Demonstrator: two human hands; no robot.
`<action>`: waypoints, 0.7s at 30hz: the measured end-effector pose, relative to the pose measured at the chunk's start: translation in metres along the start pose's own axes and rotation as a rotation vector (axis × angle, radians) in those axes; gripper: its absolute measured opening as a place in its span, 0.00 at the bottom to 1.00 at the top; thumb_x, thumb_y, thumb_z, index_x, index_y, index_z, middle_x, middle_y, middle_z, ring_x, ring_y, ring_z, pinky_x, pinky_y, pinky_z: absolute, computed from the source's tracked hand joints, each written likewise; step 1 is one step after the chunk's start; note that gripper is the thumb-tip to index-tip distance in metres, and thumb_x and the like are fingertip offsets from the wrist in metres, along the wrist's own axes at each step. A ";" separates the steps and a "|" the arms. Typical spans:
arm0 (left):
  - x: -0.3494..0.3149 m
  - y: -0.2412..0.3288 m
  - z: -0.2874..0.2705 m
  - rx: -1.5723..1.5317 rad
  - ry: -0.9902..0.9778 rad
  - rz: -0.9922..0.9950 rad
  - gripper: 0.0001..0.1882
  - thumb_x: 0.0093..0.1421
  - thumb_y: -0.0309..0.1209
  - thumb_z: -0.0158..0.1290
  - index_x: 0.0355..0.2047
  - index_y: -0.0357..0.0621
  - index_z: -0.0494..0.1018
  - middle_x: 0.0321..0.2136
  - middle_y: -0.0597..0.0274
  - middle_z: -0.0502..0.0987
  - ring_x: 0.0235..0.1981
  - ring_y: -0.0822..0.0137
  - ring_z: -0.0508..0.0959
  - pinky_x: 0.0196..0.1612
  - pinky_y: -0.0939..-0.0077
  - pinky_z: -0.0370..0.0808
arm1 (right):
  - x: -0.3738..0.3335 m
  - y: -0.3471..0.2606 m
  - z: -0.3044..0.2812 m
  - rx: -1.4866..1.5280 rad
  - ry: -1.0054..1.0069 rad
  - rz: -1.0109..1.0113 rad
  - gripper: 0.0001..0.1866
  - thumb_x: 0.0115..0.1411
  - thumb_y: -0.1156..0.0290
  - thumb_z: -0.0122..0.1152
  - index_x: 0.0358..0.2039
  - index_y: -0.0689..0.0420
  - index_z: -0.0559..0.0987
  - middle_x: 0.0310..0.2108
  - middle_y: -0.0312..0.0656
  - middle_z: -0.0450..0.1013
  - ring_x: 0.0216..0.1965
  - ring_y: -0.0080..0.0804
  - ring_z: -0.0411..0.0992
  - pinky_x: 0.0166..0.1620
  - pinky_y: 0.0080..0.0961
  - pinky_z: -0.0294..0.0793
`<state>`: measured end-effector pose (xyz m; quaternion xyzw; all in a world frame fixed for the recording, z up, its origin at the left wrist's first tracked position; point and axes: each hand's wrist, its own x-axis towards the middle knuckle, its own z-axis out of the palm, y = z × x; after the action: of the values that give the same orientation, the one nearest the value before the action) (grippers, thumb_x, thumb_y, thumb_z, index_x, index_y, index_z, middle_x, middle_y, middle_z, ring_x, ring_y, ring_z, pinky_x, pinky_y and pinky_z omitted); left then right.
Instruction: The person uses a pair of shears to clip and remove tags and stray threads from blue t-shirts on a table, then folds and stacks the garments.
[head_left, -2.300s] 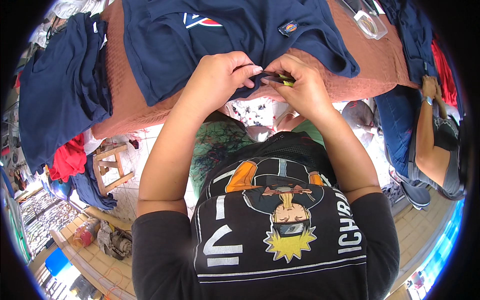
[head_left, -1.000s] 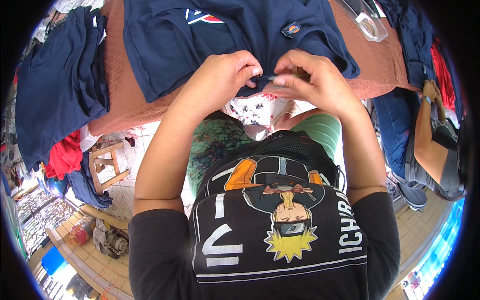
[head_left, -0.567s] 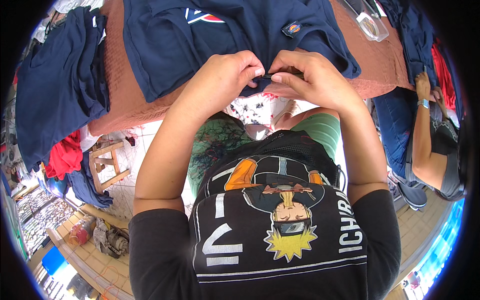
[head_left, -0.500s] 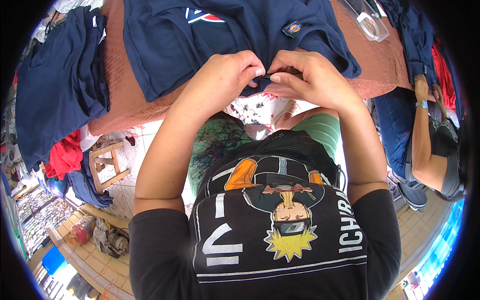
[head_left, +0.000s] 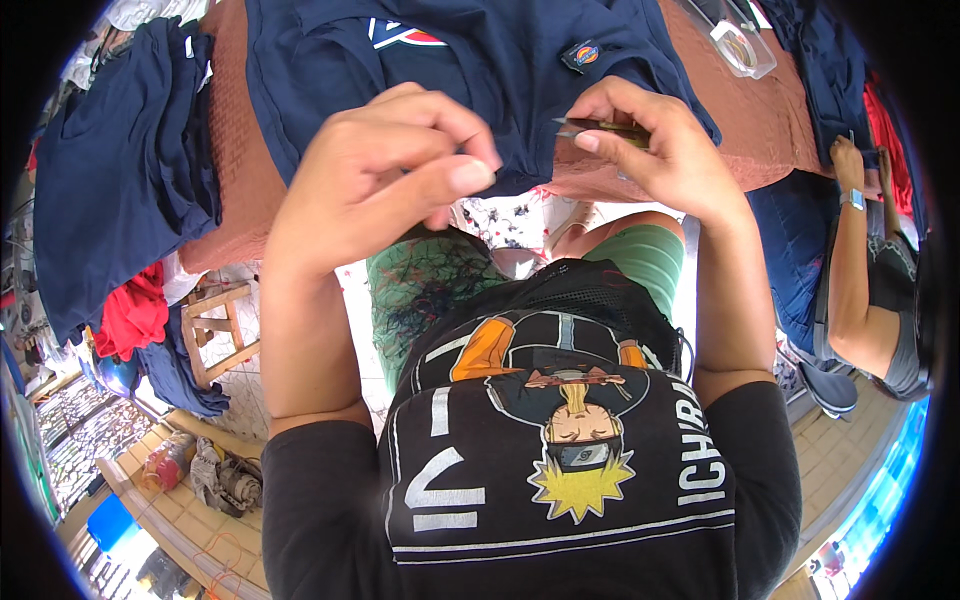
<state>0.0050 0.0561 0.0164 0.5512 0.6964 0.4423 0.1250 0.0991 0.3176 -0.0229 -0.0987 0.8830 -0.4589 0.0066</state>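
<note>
A navy garment with a logo print and a small sewn patch lies over the table edge, its hem hanging toward my lap. My left hand is lifted in front of its lower left part, clear of the cloth. Thumb and index fingertip come together in a pinch; anything between them is too small to make out. Held in my right hand is a small pair of thread snips, dark, with pointed blades facing left, near the garment's lower right edge.
A brown quilted cover drapes the table. More navy garments hang at the left above red cloth and a wooden stool. A clear plastic box sits at far right. Another person's arm handles navy cloth there. Loose threads cover my lap.
My hands were together at the garment's hem and have parted. The left has moved left and toward me; the right has shifted right, showing the snips. The hem hangs free.
</note>
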 end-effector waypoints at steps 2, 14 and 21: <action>-0.009 0.021 -0.006 -0.092 0.031 -0.157 0.21 0.62 0.39 0.49 0.17 0.38 0.73 0.33 0.54 0.78 0.26 0.68 0.73 0.30 0.76 0.68 | -0.004 0.004 -0.003 0.060 0.032 0.013 0.11 0.60 0.72 0.61 0.41 0.63 0.75 0.32 0.35 0.75 0.35 0.19 0.71 0.40 0.18 0.70; -0.013 -0.017 0.107 0.538 0.344 -0.185 0.21 0.41 0.32 0.69 0.34 0.46 0.72 0.37 0.62 0.72 0.37 0.59 0.73 0.37 0.66 0.71 | -0.005 0.021 0.035 0.088 -0.031 -0.055 0.19 0.49 0.83 0.61 0.43 0.59 0.77 0.35 0.47 0.78 0.39 0.37 0.78 0.42 0.30 0.76; -0.017 -0.024 0.113 0.627 0.397 -0.233 0.13 0.43 0.31 0.67 0.28 0.45 0.75 0.37 0.65 0.71 0.37 0.61 0.72 0.37 0.65 0.68 | -0.007 0.020 0.049 0.013 0.011 0.004 0.16 0.50 0.79 0.61 0.41 0.57 0.78 0.32 0.46 0.78 0.35 0.39 0.78 0.39 0.30 0.76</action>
<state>0.0702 0.0949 -0.0728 0.3834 0.8664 0.2889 -0.1372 0.1071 0.2904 -0.0682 -0.0945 0.8802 -0.4650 0.0032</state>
